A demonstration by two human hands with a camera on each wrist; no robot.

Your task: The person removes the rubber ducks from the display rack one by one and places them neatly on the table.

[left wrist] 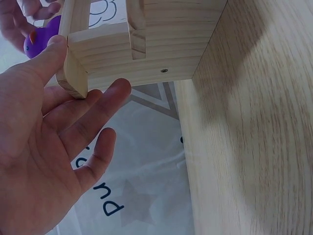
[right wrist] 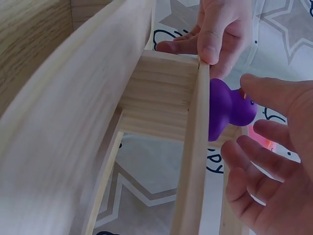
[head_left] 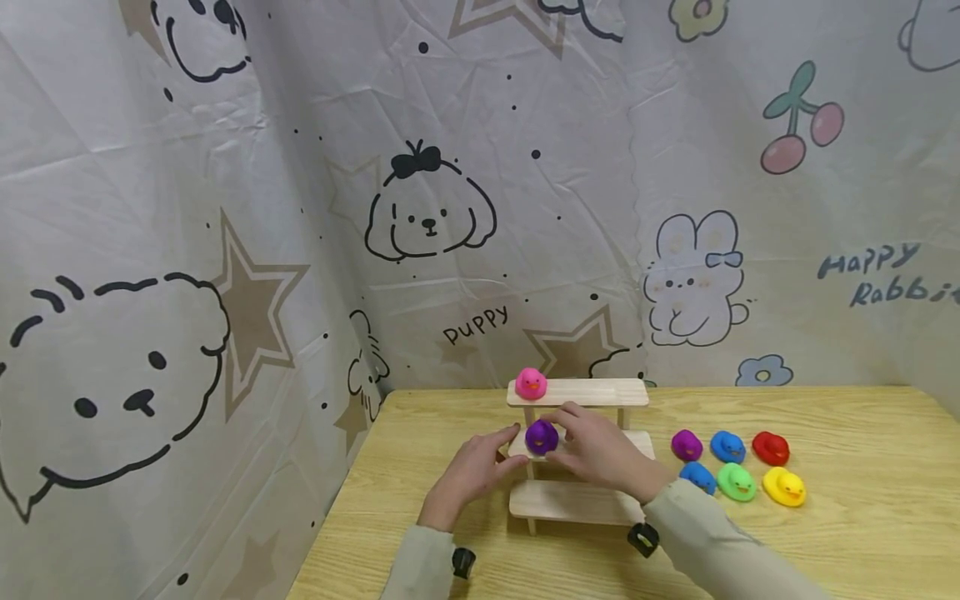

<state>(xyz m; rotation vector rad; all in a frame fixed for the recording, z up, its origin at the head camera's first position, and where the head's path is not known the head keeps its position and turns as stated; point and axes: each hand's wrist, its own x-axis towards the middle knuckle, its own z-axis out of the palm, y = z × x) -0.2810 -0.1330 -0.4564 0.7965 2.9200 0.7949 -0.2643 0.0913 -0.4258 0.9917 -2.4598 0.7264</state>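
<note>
A purple rubber duck (head_left: 542,437) sits at the left end of the middle board of a three-tier wooden stand (head_left: 570,500). My left hand (head_left: 480,462) holds that board's left end, thumb (left wrist: 55,49) on top beside the duck and fingers lower down at the edge. Around the duck's front and right side is my right hand (head_left: 600,450). In the right wrist view one fingertip (right wrist: 249,83) reaches the duck's beak, while the other fingers (right wrist: 244,161) are loosely bent and apart from it. On the top board stands a pink rubber duck (head_left: 531,384).
Right of the stand, more rubber ducks lie in two rows on the wooden table (head_left: 862,533): magenta (head_left: 686,445), blue (head_left: 727,447), red (head_left: 771,448), another blue (head_left: 697,477), green (head_left: 737,482) and yellow (head_left: 784,487). A printed cloth (head_left: 570,208) hangs behind and at the left.
</note>
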